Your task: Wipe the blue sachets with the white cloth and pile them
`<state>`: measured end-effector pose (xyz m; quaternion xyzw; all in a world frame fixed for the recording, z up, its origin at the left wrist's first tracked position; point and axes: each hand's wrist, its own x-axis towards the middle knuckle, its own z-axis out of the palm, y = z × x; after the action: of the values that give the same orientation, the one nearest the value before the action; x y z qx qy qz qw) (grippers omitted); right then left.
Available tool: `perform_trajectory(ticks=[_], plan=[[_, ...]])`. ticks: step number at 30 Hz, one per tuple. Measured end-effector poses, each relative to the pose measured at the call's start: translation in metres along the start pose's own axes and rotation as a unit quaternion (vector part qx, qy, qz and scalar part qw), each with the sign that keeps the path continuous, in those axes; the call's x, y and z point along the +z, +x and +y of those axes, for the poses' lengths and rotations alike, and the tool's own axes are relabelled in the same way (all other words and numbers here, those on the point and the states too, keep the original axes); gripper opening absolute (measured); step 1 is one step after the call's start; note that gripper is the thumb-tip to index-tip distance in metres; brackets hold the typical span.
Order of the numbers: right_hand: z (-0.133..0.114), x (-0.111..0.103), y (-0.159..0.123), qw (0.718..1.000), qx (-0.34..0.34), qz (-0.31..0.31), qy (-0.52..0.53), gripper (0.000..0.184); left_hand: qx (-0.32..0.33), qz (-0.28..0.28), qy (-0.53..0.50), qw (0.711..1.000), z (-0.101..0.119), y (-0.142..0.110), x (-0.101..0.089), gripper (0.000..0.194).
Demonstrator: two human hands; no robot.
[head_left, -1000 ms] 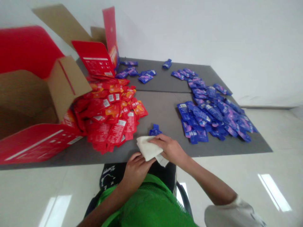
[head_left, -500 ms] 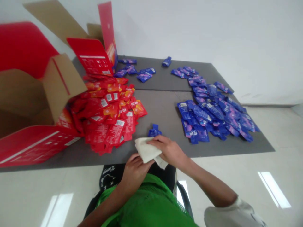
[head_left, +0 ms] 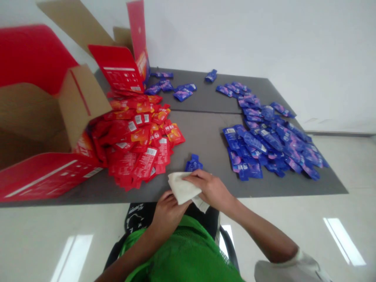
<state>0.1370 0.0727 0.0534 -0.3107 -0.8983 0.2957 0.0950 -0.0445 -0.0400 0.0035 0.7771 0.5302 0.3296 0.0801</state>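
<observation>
My left hand (head_left: 168,213) and my right hand (head_left: 210,188) both hold a folded white cloth (head_left: 183,188) at the table's near edge. My right hand lies over its top, and my left hand grips its lower edge. A small cluster of blue sachets (head_left: 194,163) sits just beyond my right fingers. Left of the cloth spills a heap of red sachets (head_left: 138,152), and a larger spread of blue sachets (head_left: 264,143) lies to the right.
An open cardboard box with red flaps (head_left: 79,102) lies on its side at the table's left, facing the red heap. More blue sachets (head_left: 182,94) lie along the far part of the grey table (head_left: 205,125). A white wall stands behind, with a glossy floor below.
The view has shifted slightly, so the table sits a little further right. Both hands remain on the white cloth, with little visible movement.
</observation>
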Motion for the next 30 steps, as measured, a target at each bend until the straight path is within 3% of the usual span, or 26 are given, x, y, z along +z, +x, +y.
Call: perform_trajectory(ticks=[6,10,14,17,22,25,30], plan=[[0.036,-0.032,0.046,0.988,0.094,0.064,-0.106,0.056,0.017,-0.001,-0.034,0.999,0.003,0.007,-0.005,0.022],[0.010,-0.029,0.017,0.995,0.033,0.078,-0.054,0.064,0.007,0.000,-0.022,1.000,0.002,0.003,-0.001,0.021],[-0.010,-0.002,-0.009,1.000,-0.014,-0.002,-0.014,0.047,-0.008,0.021,0.005,1.000,-0.001,-0.002,0.002,0.026],[0.006,0.000,0.011,0.999,0.024,0.016,-0.023,0.049,-0.002,-0.012,-0.011,1.000,0.000,0.000,-0.001,0.025],[0.033,-0.037,0.050,0.988,0.102,0.050,-0.102,0.053,-0.001,-0.021,-0.031,0.999,0.004,0.007,-0.008,0.024],[0.018,-0.038,0.032,0.992,0.072,0.067,-0.076,0.058,0.004,-0.021,-0.028,0.999,0.003,0.006,-0.005,0.024],[-0.013,0.000,-0.015,0.999,-0.015,0.002,-0.029,0.046,-0.014,0.019,-0.002,1.000,-0.003,-0.003,0.001,0.029]])
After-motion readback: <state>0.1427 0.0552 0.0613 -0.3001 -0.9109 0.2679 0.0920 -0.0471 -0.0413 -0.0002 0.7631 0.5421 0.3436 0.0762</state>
